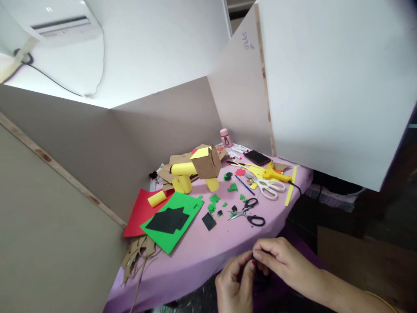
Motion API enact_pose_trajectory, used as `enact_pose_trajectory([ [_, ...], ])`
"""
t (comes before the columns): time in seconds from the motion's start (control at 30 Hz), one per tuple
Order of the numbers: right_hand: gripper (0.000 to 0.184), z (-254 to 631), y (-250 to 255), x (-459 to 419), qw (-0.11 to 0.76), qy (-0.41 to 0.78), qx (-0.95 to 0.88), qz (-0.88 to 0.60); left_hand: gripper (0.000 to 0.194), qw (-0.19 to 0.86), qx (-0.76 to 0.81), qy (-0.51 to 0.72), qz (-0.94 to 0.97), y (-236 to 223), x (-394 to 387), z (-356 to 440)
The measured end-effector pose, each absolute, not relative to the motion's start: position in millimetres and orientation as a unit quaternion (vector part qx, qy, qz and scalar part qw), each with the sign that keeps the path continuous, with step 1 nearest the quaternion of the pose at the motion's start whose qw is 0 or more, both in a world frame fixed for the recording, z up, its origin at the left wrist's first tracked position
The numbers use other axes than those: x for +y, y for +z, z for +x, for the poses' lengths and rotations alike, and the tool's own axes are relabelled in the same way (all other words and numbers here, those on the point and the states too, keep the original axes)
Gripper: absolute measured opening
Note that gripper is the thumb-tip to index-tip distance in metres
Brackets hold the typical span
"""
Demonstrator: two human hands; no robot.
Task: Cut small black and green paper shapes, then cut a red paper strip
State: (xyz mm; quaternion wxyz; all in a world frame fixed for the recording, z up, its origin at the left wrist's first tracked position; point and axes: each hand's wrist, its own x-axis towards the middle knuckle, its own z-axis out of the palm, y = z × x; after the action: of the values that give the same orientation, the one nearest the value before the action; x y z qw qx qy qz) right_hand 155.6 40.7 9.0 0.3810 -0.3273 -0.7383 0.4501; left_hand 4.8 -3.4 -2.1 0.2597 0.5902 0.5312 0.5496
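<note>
My left hand (pixel 235 278) and my right hand (pixel 272 257) meet just off the table's front edge, fingertips pinched together. Between them is a small black piece (pixel 253 256), mostly hidden by the fingers; its exact shape cannot be made out. On the table beyond lie black-handled scissors (pixel 249 213) with the blades apart. Small black and green scraps (pixel 214 199) are scattered beside them, along with a black rectangle (pixel 209 221). Farther back stands a model of a cardboard box (pixel 208 165) and yellow paper tubes (pixel 184 168).
At left, a black sheet (pixel 167 219) lies on a green sheet (pixel 176 243) over a red sheet (pixel 134 219). White scissors (pixel 270 189), a yellow glue gun (pixel 273 173) with a cord, a phone (pixel 257 157) and a pink bottle (pixel 225 138) occupy the right and back. Partition boards (pixel 169 121) surround the table.
</note>
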Motion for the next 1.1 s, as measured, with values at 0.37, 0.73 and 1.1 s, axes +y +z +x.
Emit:
enact_pose_trajectory([
  [0.37, 0.025, 154, 13, 33, 0.37, 0.383, -0.766, -0.36, 0.025, 0.404, 0.527, 0.574, 0.479, -6, -3, 7],
  [0.73, 0.024, 159, 16, 29, 0.406, 0.433, -0.742, -0.311, 0.033, 0.67, 0.436, 0.567, 0.201, 16, -4, 15],
  [1.1, 0.024, 159, 11, 22, 0.372, 0.184, -0.858, -0.303, 0.033, 0.571, 0.46, 0.592, 0.334, -1, -4, 14],
])
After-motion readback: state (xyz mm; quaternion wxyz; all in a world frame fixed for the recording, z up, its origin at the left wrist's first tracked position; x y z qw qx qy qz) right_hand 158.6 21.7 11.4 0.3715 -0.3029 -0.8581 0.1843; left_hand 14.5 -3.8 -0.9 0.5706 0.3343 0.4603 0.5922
